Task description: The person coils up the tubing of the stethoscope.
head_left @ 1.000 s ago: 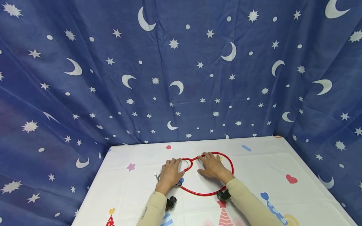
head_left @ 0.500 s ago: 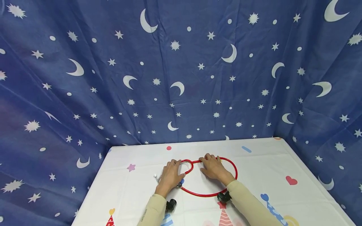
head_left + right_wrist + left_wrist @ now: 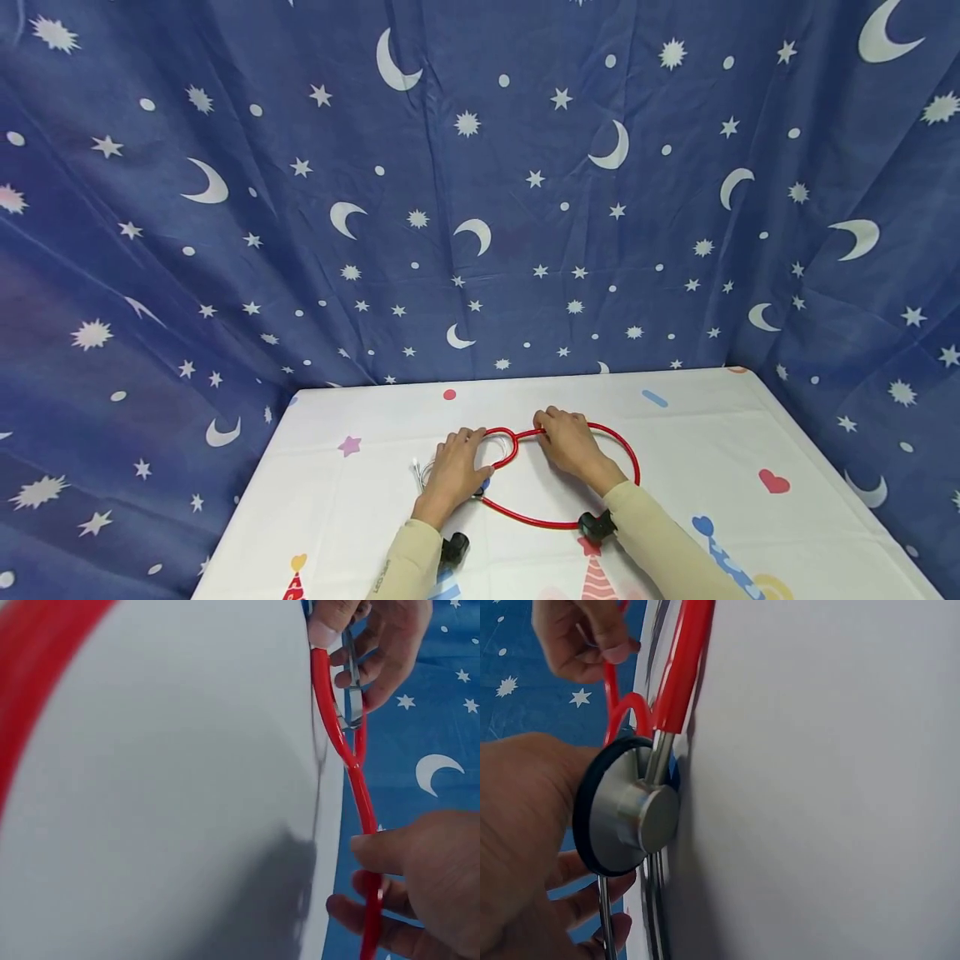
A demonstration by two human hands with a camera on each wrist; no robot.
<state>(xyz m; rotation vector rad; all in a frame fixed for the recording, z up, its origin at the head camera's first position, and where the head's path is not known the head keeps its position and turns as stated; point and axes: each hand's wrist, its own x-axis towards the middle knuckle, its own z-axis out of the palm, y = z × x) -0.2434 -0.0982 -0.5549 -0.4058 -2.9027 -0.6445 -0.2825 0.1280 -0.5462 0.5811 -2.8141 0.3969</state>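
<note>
A stethoscope with red tubing (image 3: 525, 522) lies looped over the white cloth. My left hand (image 3: 452, 479) grips its headset, thumb on one red branch of the yoke (image 3: 330, 697) and fingers around the metal ear tubes. The round silver chest piece (image 3: 634, 810) with its dark rim sits beside the left palm in the left wrist view. My right hand (image 3: 572, 446) pinches the single red tube just past the fork, its thumb and fingers (image 3: 379, 852) on either side in the right wrist view. White ear tips (image 3: 416, 462) stick out left of the left hand.
The tabletop (image 3: 690, 450) has a white cloth with printed hearts, stars and party hats. A blue curtain (image 3: 480, 192) with moons and stars hangs behind and at both sides. Black wrist cameras (image 3: 454, 548) sit below both hands.
My right hand has slid slightly right, its fingers closing around the tube. The fork and red loop have shifted right too. The left hand has kept nearly the same place.
</note>
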